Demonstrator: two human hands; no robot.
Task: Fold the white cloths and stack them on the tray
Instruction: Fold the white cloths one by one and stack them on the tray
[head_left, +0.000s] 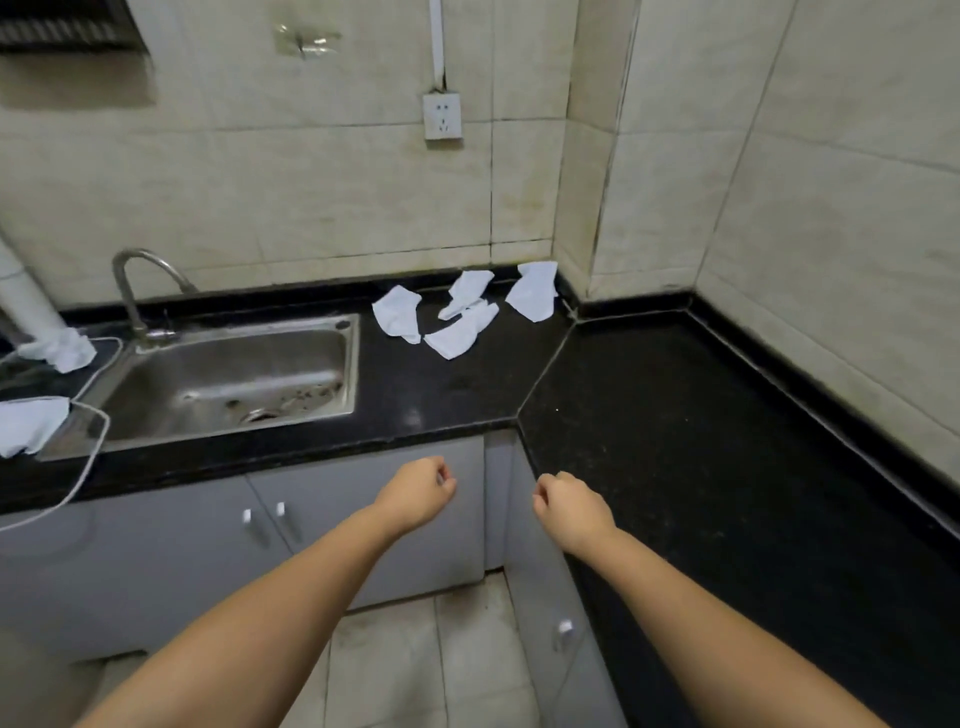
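While our left hand (420, 491) and right hand (569, 506) hang before the cabinet doors (363, 519), each grip curled tight on nothing, we see crumpled white cloths (457, 312) on the black bench (675, 415) beside the sink (234, 379).

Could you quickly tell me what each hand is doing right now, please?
Left hand: fingers curled, holding nothing.
Right hand: fingers curled, holding nothing.
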